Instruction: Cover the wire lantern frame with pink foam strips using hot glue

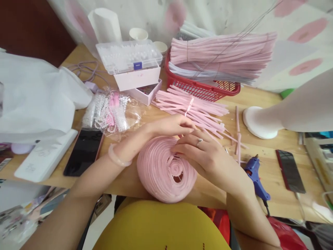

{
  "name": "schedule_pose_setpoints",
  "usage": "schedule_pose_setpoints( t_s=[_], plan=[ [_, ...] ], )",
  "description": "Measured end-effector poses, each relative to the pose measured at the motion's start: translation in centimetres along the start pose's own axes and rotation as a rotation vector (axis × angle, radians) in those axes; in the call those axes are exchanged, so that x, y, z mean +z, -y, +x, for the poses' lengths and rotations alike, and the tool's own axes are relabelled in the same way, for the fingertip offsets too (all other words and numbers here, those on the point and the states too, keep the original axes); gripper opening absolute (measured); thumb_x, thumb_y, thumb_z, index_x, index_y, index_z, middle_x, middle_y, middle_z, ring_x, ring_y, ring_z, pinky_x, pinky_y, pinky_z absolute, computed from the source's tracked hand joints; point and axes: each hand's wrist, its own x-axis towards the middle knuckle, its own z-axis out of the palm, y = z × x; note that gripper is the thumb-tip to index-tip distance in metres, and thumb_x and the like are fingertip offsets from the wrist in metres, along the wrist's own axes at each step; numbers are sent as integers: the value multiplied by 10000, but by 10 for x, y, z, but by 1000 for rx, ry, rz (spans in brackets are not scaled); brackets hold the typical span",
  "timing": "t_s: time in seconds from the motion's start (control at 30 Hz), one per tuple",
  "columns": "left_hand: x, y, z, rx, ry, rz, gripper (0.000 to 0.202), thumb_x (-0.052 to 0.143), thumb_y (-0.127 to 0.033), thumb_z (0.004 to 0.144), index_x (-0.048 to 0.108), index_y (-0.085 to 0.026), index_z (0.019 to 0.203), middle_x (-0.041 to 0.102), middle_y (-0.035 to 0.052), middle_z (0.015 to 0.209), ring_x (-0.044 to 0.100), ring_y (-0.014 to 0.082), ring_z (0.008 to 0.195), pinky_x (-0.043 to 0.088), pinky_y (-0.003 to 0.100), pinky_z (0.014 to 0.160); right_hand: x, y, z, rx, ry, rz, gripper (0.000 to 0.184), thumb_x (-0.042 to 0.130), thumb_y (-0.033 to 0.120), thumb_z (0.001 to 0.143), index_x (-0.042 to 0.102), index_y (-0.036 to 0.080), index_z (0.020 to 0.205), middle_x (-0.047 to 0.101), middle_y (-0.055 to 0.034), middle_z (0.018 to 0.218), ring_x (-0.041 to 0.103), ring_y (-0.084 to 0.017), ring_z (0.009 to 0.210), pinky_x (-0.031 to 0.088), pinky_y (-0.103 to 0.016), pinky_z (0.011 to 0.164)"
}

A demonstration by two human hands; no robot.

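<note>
A round pink ball [158, 170] wound from fuzzy chenille stems sits at the table's near edge, close to my body. Through an opening in its top, thin wires and a small pink spiral show. My left hand [175, 125] reaches over the far side of the ball with its fingers bent; the fingertips meet my right hand and are partly hidden. My right hand [205, 152], wearing a ring, is curled over the ball's right upper side with fingertips at the opening. Just beyond the hands lies a bundle of pink chenille stems [203, 110].
A red basket [203, 91] with more stem bundles stands behind. Blue glue gun [256, 178] and phone [290, 170] lie right, near a white stand [260, 121]. Leftward are bagged pearl strings [111, 111], a dark phone [84, 151], a white box [45, 156] and a bead case [128, 55].
</note>
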Motion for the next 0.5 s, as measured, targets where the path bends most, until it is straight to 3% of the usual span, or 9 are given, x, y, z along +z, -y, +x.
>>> schedule_pose_setpoints(
  t_s=[0.07, 0.17, 0.3, 0.5],
  plan=[
    [-10, -6, -19, 5, -4, -8, 67, 673, -185, 786, 727, -213, 758, 776, 8, 852, 713, 173, 833, 570, 312, 822, -1, 0, -1, 35, 0, -9, 201, 481, 115, 1028, 678, 136, 991, 707, -104, 937, 622, -234, 924, 539, -389, 817],
    [-15, -14, -63, -30, -232, -29, 102, 602, -258, 880, 691, -208, 883, 756, 27, 955, 692, 173, 915, 552, 315, 860, -1, 4, -1, 59, -33, -11, 167, 537, 181, 1027, 662, 146, 921, 689, -72, 817, 613, -201, 796, 510, -326, 693],
    [-6, -10, -113, -72, -273, -149, 160, 663, -206, 835, 677, -229, 993, 723, 33, 1037, 677, 193, 1020, 537, 346, 954, 4, 11, 1, 79, -79, -14, 164, 604, 207, 996, 651, 152, 849, 644, -28, 694, 595, -165, 675, 470, -289, 619],
    [2, 6, -124, -43, -200, -311, 270, 670, -148, 813, 640, -228, 1069, 674, 51, 1120, 647, 203, 1119, 519, 363, 1013, 4, 26, 1, 207, -89, 5, 181, 600, 166, 967, 622, 169, 787, 602, 2, 645, 572, -137, 623, 439, -262, 584]
  ],
)
